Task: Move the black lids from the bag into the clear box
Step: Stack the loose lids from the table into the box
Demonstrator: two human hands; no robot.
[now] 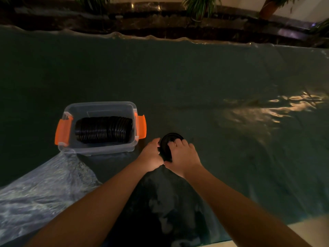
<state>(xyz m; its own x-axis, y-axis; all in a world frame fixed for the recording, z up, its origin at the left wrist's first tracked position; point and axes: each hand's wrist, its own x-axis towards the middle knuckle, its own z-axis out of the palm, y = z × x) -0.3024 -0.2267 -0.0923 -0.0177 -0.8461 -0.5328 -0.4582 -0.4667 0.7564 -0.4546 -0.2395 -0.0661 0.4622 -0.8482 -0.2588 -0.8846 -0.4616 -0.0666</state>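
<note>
Far left: one crumpled clear plastic bag (41, 189) lying on the dark green covered worktop (195, 82), its upper end touching the near left corner of the box. No lids can be made out inside the bag.

Next right: one clear rectangular plastic box (99, 108), no cover on it, with two orange latch clips (62, 131), one on each short side. Inside lies one row of round black plastic lids (103, 129), stacked on edge and running left to right across the box floor. They are too tightly packed and too dark to count; well over a dozen rims show.

Just right of the box: both hands meet on a small stack of black lids (168, 144) standing tilted on the worktop, apart from the box. How many are in that stack cannot be told. Left hand (151, 155) grips its left edge, thumb at the rim. Right hand (183, 155) is clamped over the top and right side, fingers (175, 144) curled across the face. One ring shows on a right-hand finger. Two bare forearms reach in from the bottom edge.

Far right: one patch of light glare (277, 107) on the worktop cover.

Back edge: three potted plants (199, 6) along a dark ledge.
</note>
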